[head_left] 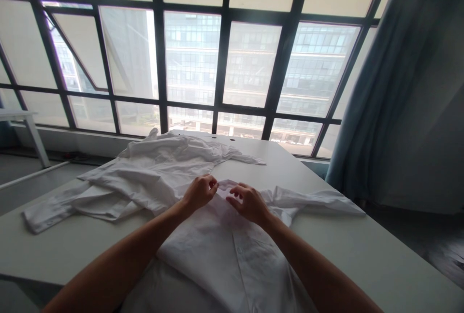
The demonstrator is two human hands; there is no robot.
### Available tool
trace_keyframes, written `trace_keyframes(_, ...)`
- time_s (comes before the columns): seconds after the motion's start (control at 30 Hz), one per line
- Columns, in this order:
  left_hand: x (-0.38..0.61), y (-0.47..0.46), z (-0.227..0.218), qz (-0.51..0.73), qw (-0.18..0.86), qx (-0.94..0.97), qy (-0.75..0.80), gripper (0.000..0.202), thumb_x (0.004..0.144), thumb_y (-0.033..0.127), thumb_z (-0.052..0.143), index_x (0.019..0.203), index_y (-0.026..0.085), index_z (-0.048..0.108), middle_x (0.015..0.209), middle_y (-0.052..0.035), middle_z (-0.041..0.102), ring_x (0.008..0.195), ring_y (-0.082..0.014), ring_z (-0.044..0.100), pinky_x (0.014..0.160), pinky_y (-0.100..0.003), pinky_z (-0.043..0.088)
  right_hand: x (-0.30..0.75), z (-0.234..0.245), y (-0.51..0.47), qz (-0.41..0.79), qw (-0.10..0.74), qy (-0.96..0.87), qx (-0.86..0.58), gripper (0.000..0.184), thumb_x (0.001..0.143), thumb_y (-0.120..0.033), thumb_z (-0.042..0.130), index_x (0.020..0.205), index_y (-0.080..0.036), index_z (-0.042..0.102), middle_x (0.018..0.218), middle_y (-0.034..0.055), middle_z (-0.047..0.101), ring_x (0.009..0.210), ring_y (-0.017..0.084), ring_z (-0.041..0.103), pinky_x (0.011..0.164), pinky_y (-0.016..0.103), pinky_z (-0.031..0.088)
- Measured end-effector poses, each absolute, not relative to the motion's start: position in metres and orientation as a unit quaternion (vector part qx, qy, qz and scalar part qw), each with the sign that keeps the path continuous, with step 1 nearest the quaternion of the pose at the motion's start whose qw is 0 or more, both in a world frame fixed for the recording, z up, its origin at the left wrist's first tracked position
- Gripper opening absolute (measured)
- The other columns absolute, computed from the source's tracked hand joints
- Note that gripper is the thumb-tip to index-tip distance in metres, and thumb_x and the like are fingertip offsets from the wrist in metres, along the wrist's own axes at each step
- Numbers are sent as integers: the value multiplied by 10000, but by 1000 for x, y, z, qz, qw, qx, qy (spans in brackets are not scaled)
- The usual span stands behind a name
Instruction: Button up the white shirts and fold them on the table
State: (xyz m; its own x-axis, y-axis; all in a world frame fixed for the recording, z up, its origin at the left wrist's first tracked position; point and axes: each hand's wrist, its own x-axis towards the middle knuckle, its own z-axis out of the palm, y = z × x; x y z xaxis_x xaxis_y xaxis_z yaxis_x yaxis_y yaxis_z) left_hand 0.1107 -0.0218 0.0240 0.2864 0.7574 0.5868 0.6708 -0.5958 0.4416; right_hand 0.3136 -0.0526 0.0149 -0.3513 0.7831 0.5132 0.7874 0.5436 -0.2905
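A white button shirt (232, 255) lies flat on the pale table (362, 250) in front of me, its collar pointing away and one sleeve stretched to the right. My left hand (199, 191) pinches the collar's left side with curled fingers. My right hand (248, 202) rests on the collar's right side, fingers bent and pressing the cloth. The two hands are a few centimetres apart.
A pile of crumpled white shirts (145, 173) lies on the table's left half, a sleeve hanging toward the left edge. A large gridded window (224, 62) stands behind the table. A blue-grey curtain (406, 86) hangs at right. A white table leg (34, 139) shows at far left.
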Motion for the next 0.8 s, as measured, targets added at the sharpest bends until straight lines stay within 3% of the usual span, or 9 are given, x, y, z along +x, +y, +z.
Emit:
trace_keyframes(0.13, 103, -20, 28, 313, 6, 816, 486, 205, 917, 214, 514, 860, 155, 701, 902, -72, 692, 780, -179, 642, 713, -262, 451, 332, 15, -40, -81, 281, -771, -566, 207, 804, -224, 713, 1001, -174, 674, 1032, 83, 668, 968, 223, 615, 781, 277, 440)
trace_keyframes(0.27, 98, -20, 32, 217, -48, 821, 526, 244, 963, 245, 466, 917, 163, 690, 967, -87, 687, 894, -219, 656, 730, -276, 462, 346, 16, -31, -50, 242, -750, -614, 77, 832, -207, 656, 890, -199, 706, 906, 52, 718, 857, 198, 649, 718, 254, 421)
trace_keyframes(0.37, 95, -18, 32, 173, -65, 825, 533, 232, 958, 211, 462, 928, 164, 688, 983, -89, 687, 950, -235, 646, 754, -297, 474, 350, 19, -30, -40, 250, -753, -607, 108, 852, -221, 623, 868, -217, 729, 879, 45, 737, 838, 196, 663, 703, 249, 411)
trace_keyframes(0.57, 93, -13, 27, 172, -81, 828, 527, 231, 928, 123, 461, 935, 154, 691, 980, -93, 679, 966, -236, 626, 770, -318, 483, 348, 13, -28, 95, 334, -774, -530, 183, 849, -267, 584, 856, -179, 745, 752, 44, 730, 725, 189, 654, 635, 247, 417)
trace_keyframes(0.67, 102, -19, 27, 246, -120, 826, 493, 234, 976, 231, 463, 990, 151, 682, 1017, -106, 664, 990, -243, 607, 797, -341, 486, 345, 6, -24, 175, 392, -754, -498, 247, 837, -350, 580, 826, -156, 733, 712, 40, 708, 660, 176, 619, 577, 241, 416)
trace_keyframes(0.8, 124, -35, 20, 299, -139, 869, 370, 286, 956, 423, 535, 996, 179, 678, 1033, -95, 679, 999, -246, 605, 876, -382, 476, 337, 5, -24, 280, 467, -679, -492, 343, 782, -426, 623, 959, -140, 688, 673, 34, 690, 541, 146, 554, 489, 233, 395)
